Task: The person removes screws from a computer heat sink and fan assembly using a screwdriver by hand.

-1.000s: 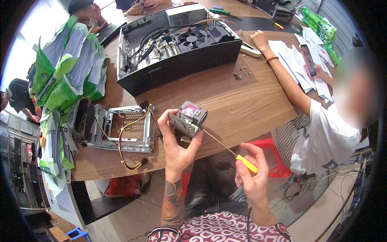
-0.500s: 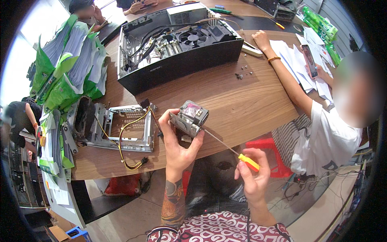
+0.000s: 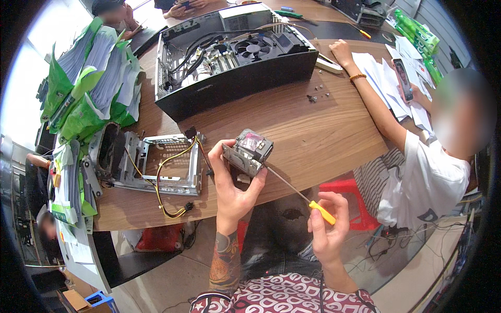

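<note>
Bright light fills the scene, with white glare washing out the upper left and a soft sheen on the surface point(image 3: 292, 130). The screwdriver point(image 3: 322, 213) looks fairly crisp; blur masks the seated person's head point(image 3: 462, 112). Fisheye distortion bends edges toward a black rim.

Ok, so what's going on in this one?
The person's left hand holds up a small metal-framed part, while the right hand has a yellow-handled screwdriver, its tip at the part's near edge. Beyond them, an opened computer case sits on the wooden table; a metal bracket frame lies to the left.
</note>
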Demonstrator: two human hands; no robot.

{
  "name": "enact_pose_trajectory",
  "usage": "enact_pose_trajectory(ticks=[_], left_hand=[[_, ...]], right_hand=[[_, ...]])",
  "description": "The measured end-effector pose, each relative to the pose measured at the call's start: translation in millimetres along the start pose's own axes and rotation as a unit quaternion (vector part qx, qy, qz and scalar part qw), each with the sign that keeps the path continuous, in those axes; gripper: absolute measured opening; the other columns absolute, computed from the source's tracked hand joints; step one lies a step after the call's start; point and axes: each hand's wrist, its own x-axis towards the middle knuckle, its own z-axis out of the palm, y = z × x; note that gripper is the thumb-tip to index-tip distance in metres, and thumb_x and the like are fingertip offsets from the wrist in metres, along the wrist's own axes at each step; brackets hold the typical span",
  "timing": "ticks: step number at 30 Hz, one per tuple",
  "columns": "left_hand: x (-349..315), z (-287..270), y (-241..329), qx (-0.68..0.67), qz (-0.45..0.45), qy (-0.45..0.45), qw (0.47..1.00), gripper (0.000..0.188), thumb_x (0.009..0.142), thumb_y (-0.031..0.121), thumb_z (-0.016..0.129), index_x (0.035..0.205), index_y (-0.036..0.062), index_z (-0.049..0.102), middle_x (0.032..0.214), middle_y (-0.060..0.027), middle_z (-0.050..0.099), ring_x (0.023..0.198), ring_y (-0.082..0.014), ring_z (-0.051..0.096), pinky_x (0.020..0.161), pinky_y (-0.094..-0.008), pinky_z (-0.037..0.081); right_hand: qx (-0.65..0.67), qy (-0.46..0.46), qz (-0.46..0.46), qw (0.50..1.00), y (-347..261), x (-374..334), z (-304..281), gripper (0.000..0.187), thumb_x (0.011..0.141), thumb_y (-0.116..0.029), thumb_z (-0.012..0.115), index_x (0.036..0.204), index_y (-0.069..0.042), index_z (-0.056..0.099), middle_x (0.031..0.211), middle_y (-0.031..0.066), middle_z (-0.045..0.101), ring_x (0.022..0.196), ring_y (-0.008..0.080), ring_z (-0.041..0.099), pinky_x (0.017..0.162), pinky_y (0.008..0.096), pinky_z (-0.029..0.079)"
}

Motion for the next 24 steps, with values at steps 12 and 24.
enact_pose_trajectory(ticks=[12,24], left_hand=[[0,1,2,0.003,-0.002,0.008,1.000,0.068,0.078,0.002,0.075,0.132,0.0054,0.034,0.109,-0.0098,0.055,0.097,-0.0157,0.057,0.087,-0.0302,0.046],[0,0,0,-0.008,-0.005,0.002,1.000,0.068,0.078,0.002,0.075,0.132,0.0062,0.034,0.108,-0.0095,0.056,0.097,-0.0154,0.057,0.087,-0.0300,0.046]], right_hand=[[0.108,-0.043,0.140,0.983,-7,4,-6,0.024,0.099,-0.014,0.056,0.120,-0.002,0.054,0.074,-0.0001,0.051,0.058,0.0056,0.046,0.050,0.0197,0.035],[-0.082,0.010,-0.073,0.994,-3,7,-2,0.034,0.084,0.000,0.067,0.116,-0.002,0.057,0.090,0.0040,0.048,0.075,0.0099,0.049,0.063,0.0218,0.041]])
